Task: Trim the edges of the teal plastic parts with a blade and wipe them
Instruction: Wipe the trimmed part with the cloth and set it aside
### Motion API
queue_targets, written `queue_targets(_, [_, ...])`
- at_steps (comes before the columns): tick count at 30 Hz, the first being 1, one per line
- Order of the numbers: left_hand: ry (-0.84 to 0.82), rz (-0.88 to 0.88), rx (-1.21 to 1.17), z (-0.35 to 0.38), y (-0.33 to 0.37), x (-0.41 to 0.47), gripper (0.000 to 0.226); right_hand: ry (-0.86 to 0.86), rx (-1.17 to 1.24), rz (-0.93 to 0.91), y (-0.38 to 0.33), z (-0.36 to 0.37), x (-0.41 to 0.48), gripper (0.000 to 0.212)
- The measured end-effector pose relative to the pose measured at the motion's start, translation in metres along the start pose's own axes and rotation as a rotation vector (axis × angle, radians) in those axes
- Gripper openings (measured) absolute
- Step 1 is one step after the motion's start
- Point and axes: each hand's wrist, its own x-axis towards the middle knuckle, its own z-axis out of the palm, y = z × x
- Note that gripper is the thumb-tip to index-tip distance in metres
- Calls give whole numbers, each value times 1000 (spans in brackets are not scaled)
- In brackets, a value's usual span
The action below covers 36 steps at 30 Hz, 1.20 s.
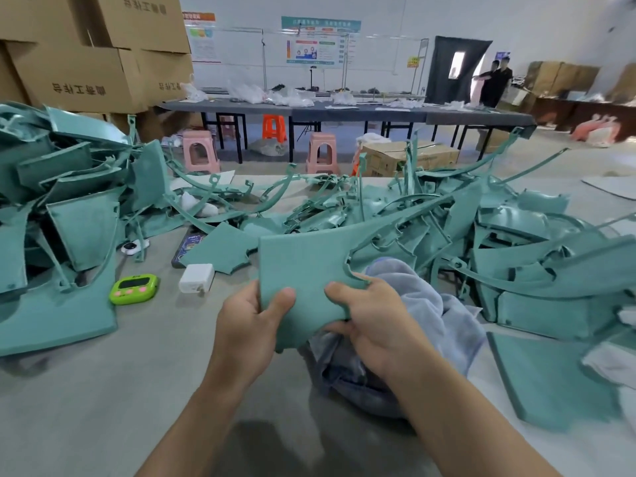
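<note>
I hold a flat teal plastic part (309, 266) up over the table with both hands. My left hand (251, 325) grips its lower left edge, thumb on the front face. My right hand (371, 318) grips its lower right edge, fingers curled over the rim. A pale blue-grey cloth (426, 304) lies bunched under and behind my right hand. No blade is visible. Piles of teal parts lie at the left (69, 208) and at the right (537, 256).
On the grey table (103, 390) lie a green timer (135, 288), a white charger (197, 278) and a phone (186, 247). Cardboard boxes (79, 70) stack at the back left. Pink stools (199, 151), a long dark table (344, 113) and two people (495, 80) are beyond.
</note>
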Motion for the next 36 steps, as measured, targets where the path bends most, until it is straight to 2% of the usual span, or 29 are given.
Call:
queue_targets(6, [-17,119,155,34,42,-12,25,84,-7,-80,-23,-36,-25,19])
queue_targets(9, [-57,150,228,58,60,-34,37,228,7,-150,-21,-60,-51,24])
queue_targets(11, [-120,130,181,76,70,-52,30,295,74,-170,-17,-78,-72,21])
queue_targets(13, [-274,59,45,97,78,-68,17,315,183,-148,-13,-99,-96,21])
queue_targets(16, [-607,-122,-161,132,87,-93,45,364,379,-87,-1,-138,-138,28])
queue_targets(18, [-750,-156,-192,159,90,-113,56,380,576,-72,7,-165,-170,40])
queue_targets(22, [-903,-229,-127,216,74,-173,47,540,739,-84,35,-214,-240,46])
queue_targets(27, [-1127,-386,23,268,29,-283,33,873,876,0,101,-263,-334,31])
queue_targets(29, [-1242,-472,54,288,26,-329,28,1028,895,3,118,-288,-374,26])
queue_targets(33, [-1455,-572,160,316,34,-400,27,1222,970,12,142,-326,-447,15])
queue_targets(36, [-1616,-524,149,329,40,-436,24,1330,1097,-143,134,-369,-488,15])
